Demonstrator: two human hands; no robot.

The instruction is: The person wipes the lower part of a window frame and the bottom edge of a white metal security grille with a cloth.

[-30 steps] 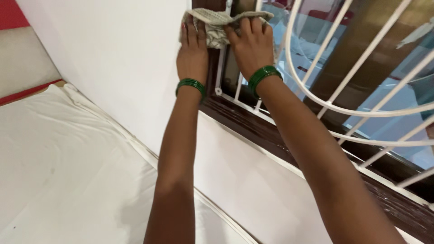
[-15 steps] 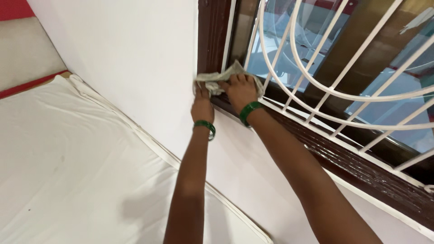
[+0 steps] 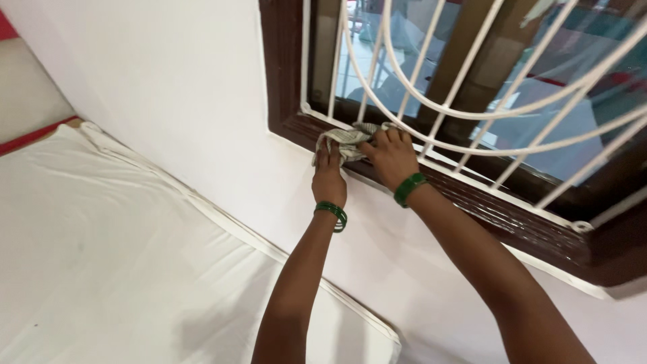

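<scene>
Both hands, left hand [image 3: 329,176] and right hand [image 3: 391,156], pressed a crumpled cloth [image 3: 345,139] against the brown window frame [image 3: 472,202], fingers clamped on it.

A crumpled grey cloth [image 3: 345,140] is lying on the dark brown wooden window sill [image 3: 485,209], just below the white metal grille [image 3: 431,128], while a white-sheeted mattress [image 3: 114,263] is sitting against the wall below.

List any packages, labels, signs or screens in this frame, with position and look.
None in view: no package, label, sign or screen.
What shows instead: left hand and right hand pressing a crumpled grey-white cloth on the dark brown wooden window frame, behind it white metal grille bars.
</scene>
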